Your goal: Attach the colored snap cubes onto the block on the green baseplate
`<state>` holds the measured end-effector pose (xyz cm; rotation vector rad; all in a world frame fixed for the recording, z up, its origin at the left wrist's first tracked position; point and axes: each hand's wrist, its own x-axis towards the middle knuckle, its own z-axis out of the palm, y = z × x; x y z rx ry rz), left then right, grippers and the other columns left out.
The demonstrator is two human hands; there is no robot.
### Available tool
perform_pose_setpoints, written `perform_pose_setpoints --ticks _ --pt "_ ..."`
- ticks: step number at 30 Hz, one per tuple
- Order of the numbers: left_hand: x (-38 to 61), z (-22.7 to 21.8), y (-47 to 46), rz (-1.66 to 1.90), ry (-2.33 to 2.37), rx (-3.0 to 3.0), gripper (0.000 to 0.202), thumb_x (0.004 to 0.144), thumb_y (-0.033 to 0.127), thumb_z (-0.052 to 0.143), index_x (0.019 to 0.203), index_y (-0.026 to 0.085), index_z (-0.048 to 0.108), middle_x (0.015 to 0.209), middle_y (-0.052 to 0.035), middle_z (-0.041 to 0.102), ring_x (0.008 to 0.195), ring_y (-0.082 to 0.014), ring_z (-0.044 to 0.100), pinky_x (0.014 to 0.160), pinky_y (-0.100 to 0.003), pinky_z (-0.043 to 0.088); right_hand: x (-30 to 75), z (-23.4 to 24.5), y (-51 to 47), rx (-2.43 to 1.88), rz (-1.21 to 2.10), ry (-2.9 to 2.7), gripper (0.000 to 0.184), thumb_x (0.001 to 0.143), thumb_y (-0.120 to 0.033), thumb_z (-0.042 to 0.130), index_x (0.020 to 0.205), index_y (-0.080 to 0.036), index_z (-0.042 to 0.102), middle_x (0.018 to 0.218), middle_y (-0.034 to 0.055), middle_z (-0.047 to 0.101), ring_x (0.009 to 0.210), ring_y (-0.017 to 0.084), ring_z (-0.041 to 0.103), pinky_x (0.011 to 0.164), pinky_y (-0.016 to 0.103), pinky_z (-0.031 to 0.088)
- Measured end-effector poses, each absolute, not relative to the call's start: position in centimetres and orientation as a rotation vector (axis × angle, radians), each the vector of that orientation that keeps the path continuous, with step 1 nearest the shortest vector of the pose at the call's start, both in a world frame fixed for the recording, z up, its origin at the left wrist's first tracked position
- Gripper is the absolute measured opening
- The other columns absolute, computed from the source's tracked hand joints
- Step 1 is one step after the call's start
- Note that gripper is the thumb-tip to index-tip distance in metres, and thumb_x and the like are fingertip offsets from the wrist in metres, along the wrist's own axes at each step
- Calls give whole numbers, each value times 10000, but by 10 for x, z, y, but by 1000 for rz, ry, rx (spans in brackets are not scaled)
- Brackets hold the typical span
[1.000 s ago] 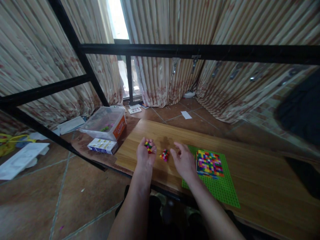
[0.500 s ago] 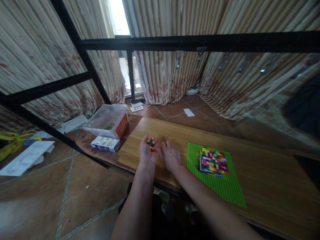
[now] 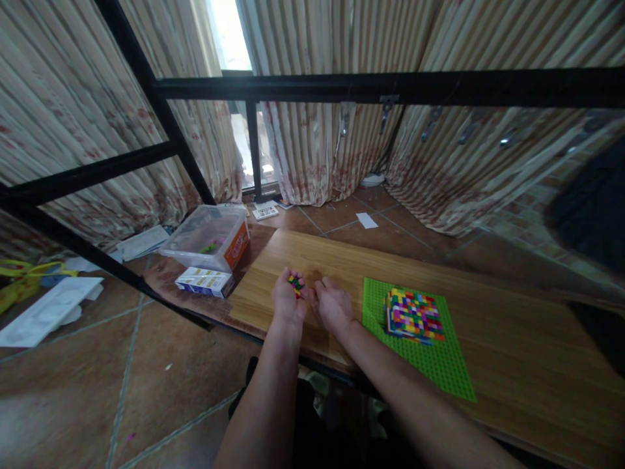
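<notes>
Cupped palm up, my left hand (image 3: 287, 298) holds several small coloured toy bricks (image 3: 295, 284), among them green, yellow, red and pink ones. Right beside it is my right hand (image 3: 333, 303), its fingers curled together close to the left fingertips. Whatever those fingers pinch, if anything, is hidden. To the right, a green studded baseplate (image 3: 452, 365) lies on the wooden board (image 3: 517, 352). A block built of many multicoloured bricks (image 3: 415, 316) stands on this plate.
A clear plastic bin (image 3: 205, 234) with an orange label holds a few bricks at the left. In front of it lies a small white and purple box (image 3: 205, 281). Black metal bars (image 3: 303, 86) cross above the board. A white paper (image 3: 366, 220) lies on the floor beyond.
My right fingers have curled in a little more beside the left hand. The bricks stay in my left palm. The whole view has shifted very slightly.
</notes>
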<state>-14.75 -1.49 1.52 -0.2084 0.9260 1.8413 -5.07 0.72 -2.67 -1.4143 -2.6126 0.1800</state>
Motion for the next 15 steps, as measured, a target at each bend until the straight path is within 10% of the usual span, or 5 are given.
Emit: perform_pose_setpoints --ticks 15 --pt "-141 9 -11 1811 994 -210 261 920 175 478 660 148 484 571 30 512 400 -35 436 367 -131 283 -49 -30 8 -1452 176 -2525 255 985 -356 418 939 -198 613 993 100 678 969 228 602 712 293 414"
